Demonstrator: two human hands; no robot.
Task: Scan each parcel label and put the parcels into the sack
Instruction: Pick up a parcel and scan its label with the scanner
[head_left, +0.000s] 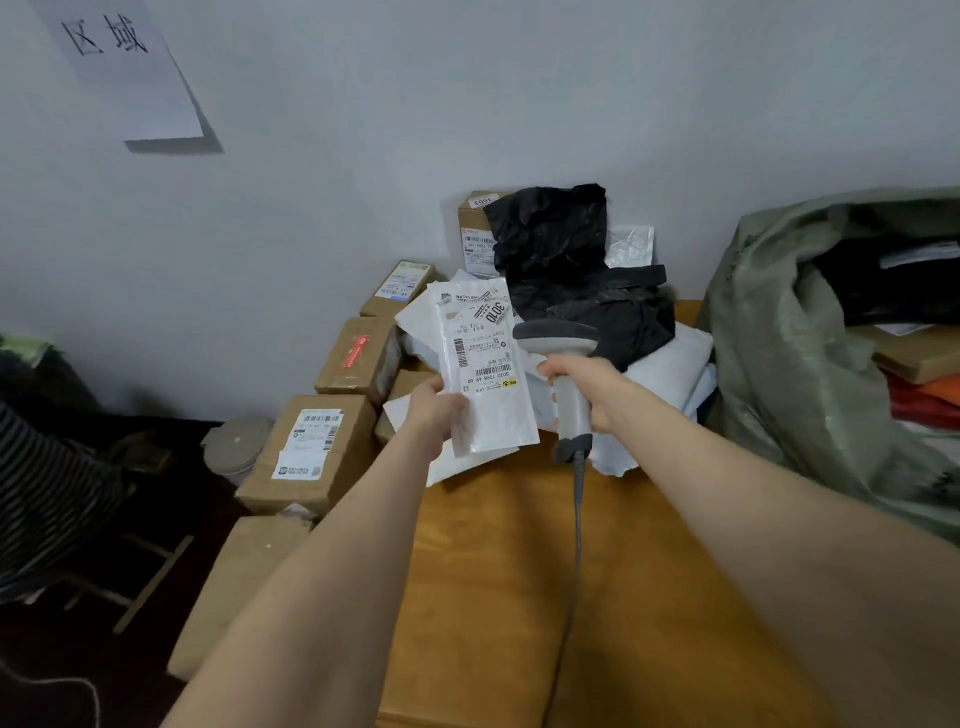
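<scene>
Head view: the white parcel (483, 358) is being gripped by the left hand (434, 415) just left of the scanner (556, 333), which, being clasped in the right hand (592, 385), is best being squared onto the barcode (485, 371).

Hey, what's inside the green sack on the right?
A black parcel, a flat cardboard box and an orange package show in the mouth of the green sack. Its fabric hides whatever lies deeper.
</scene>
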